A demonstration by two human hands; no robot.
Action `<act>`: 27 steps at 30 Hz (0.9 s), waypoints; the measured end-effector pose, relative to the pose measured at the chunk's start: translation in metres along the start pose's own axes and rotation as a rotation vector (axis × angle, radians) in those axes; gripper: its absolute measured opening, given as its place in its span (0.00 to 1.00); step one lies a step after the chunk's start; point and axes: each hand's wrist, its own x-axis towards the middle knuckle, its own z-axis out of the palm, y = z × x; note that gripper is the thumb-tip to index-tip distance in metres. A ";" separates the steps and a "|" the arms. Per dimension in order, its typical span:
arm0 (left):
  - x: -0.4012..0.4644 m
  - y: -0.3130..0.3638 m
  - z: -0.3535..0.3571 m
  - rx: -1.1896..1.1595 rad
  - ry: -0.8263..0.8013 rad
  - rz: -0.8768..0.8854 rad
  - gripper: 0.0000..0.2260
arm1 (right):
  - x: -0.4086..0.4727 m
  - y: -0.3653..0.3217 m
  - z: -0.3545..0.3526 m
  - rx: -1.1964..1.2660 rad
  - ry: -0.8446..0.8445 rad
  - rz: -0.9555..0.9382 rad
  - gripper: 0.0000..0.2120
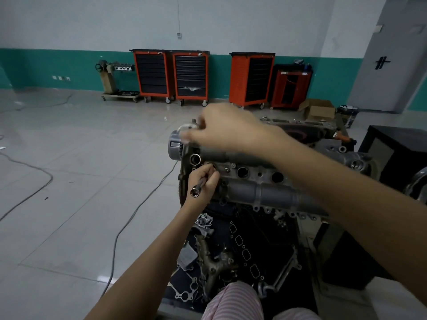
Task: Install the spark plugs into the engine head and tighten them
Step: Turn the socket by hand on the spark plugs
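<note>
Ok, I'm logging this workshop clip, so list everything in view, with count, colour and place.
engine head: one, grey metal, centre, with open round plug wells along its top
socket extension: one, chrome, in the left hand, its open end toward the camera
gaskets and loose engine parts: several, grey, on the dark surface below the head
tool carts: four, orange and black, along the green and white back wall
engine stand: one, beige, left of the carts
cardboard box: one, brown, open, on the floor right of the carts
cables: several, dark, across the tiled floor
left hand: grips the extension at the head's left end
right hand: blurred, above the head's far left end; grip unclear
</note>
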 end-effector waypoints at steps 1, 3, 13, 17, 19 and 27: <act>-0.001 0.001 0.000 -0.034 -0.001 0.005 0.13 | 0.012 0.012 -0.001 -0.055 0.024 0.046 0.19; -0.005 0.004 0.000 -0.090 0.017 0.036 0.13 | 0.033 0.039 0.007 -0.097 0.012 0.134 0.17; -0.002 -0.004 0.002 -0.106 0.015 0.078 0.17 | 0.079 0.101 0.058 -0.159 -0.008 0.175 0.14; -0.001 -0.005 0.002 -0.139 0.002 0.072 0.17 | 0.087 0.101 0.065 -0.132 -0.008 0.080 0.15; -0.001 -0.004 0.003 -0.150 0.006 0.075 0.17 | 0.084 0.102 0.069 -0.087 0.048 0.050 0.15; -0.003 -0.002 0.001 -0.149 0.010 0.079 0.16 | 0.069 0.096 0.073 -0.319 0.170 0.228 0.18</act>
